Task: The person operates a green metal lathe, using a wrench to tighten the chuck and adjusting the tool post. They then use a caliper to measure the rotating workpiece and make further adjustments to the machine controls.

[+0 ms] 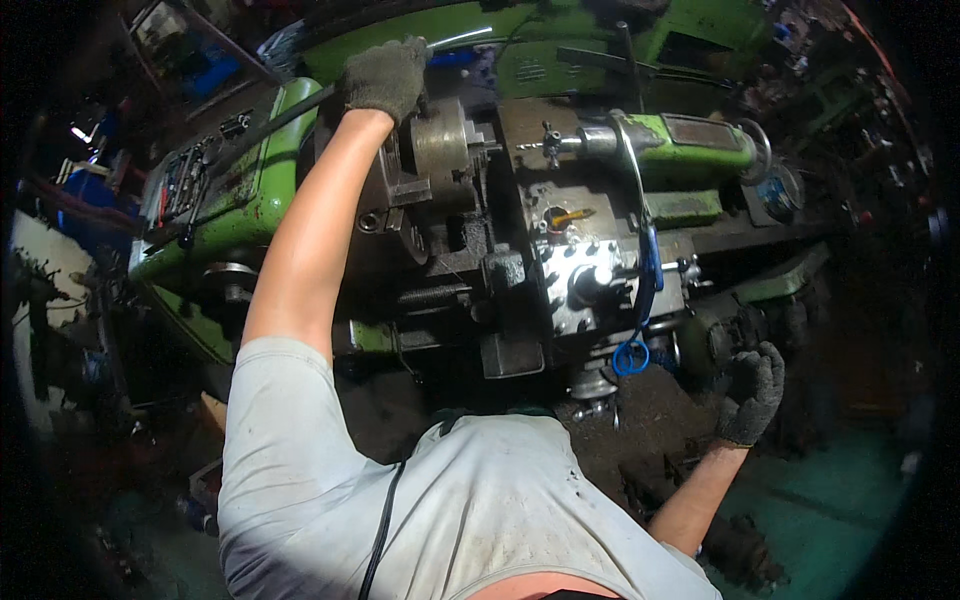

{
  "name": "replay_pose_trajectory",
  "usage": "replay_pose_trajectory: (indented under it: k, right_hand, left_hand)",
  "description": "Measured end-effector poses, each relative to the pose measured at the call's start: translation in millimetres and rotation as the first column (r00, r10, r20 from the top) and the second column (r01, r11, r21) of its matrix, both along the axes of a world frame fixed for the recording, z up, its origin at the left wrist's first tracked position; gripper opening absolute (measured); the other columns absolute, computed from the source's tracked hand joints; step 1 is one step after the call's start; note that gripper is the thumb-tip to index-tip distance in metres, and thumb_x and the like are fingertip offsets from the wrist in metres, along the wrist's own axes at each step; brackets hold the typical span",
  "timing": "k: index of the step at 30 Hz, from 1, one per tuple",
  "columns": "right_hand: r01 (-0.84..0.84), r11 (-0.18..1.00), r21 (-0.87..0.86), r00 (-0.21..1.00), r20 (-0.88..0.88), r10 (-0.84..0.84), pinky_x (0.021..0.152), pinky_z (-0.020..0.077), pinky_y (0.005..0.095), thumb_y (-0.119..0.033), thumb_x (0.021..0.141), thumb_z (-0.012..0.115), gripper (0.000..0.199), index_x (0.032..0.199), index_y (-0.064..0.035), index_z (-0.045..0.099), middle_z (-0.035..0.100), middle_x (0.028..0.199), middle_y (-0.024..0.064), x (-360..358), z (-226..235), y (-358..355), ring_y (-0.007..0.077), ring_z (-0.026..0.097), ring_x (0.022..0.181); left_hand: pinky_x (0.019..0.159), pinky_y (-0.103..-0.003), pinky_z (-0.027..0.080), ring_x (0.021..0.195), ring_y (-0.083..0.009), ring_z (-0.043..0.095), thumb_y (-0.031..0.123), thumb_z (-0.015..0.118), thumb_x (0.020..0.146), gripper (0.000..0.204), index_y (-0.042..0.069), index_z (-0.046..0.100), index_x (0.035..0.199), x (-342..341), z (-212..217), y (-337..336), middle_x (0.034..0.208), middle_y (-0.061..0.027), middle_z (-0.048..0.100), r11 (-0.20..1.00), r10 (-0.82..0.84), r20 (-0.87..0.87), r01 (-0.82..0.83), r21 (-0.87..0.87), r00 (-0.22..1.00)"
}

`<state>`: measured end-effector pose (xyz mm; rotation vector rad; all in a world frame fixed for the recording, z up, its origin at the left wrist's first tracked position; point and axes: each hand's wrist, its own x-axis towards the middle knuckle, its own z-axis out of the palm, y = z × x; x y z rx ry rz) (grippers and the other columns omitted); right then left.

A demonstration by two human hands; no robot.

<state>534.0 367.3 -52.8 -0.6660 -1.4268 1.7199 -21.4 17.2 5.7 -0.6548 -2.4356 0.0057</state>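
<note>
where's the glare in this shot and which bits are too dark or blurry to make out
Head view: glare washes out part of the square silver metal tool post; head view: the grey knit-gloved right hand sits in dimmer light, yet legible; head view: corners go black, detail near the round rim dim and soft.

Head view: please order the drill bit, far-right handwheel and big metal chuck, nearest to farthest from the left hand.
1. Big metal chuck, lower right of the left hand.
2. Drill bit, in the middle.
3. Far-right handwheel, beyond both.
</note>
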Motion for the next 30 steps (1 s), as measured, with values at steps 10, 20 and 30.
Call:
replay_pose_trajectory:
  k: [10, 20, 30]
  right_hand:
    - [-0.055, 0.998, 0.018, 0.997, 0.053, 0.054, 0.087, 0.0521, 0.0333, -0.024, 0.102, 0.064, 0.039, 0.134, -0.0018, 0.060, 0.067, 0.110, 0.0079, -111, -42, 154, 0.0169, 0.064, 0.098]
    - [-0.064, 0.680, 0.731, 0.932, 0.287, -0.220, 0.104, 0.0476, 0.0374, -0.032, 0.103, 0.061, 0.047, 0.138, -0.0006, 0.062, 0.062, 0.141, 0.0122, -252, -109, 433, 0.0247, 0.060, 0.124]
    - [-0.264, 0.860, 0.437, 0.832, 0.554, -0.026, 0.099, 0.0508, 0.0376, -0.047, 0.100, 0.057, 0.054, 0.139, -0.0113, 0.063, 0.069, 0.131, 0.0110, -372, -113, 521, 0.0238, 0.065, 0.111]
  left_hand:
    - [0.091, -0.048, 0.052, 0.102, -0.0379, 0.067, 0.029, 0.061, 0.099, 0.029, 0.010, 0.071, 0.118, 59, 6, 27, 0.109, -0.0176, 0.071, 0.989, -0.043, -0.309, 0.085, 0.122, 0.950]
    - [0.085, -0.030, 0.052, 0.093, -0.0137, 0.065, 0.028, 0.065, 0.100, 0.030, 0.005, 0.069, 0.118, 178, -126, 102, 0.099, -0.0059, 0.070, 0.443, -0.510, 0.638, -0.460, 0.769, 0.577]
    - [0.078, -0.035, 0.052, 0.083, -0.0163, 0.059, 0.051, 0.060, 0.102, 0.036, 0.015, 0.064, 0.104, 99, -212, 153, 0.099, -0.0004, 0.064, -0.518, -0.743, 0.309, -0.802, 0.298, 0.594]
